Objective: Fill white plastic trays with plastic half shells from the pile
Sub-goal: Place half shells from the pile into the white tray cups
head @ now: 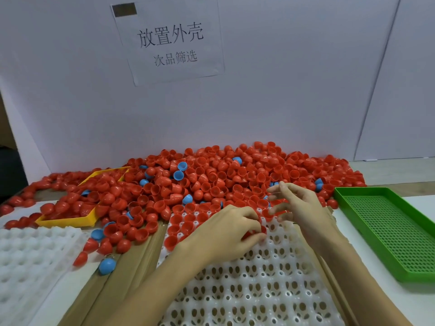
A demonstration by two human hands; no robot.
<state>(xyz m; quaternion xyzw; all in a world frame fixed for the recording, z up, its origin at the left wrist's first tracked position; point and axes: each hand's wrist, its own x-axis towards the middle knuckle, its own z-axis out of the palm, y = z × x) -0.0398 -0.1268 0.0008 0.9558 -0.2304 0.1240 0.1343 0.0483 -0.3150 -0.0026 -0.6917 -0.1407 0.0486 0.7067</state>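
At the tray's [270, 278] far edge, the left hand [226, 234] pinches red shells [262, 229] and should seat each cup-up, while the right hand [299, 205] hovers loosely spread, empty.

shell pile [211, 180] blocking far side, near tray [270, 290] open

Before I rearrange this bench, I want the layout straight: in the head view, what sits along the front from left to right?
Spare white tray → loose blue half shell → white tray being filled, with both hands over its far end → green perforated tray.
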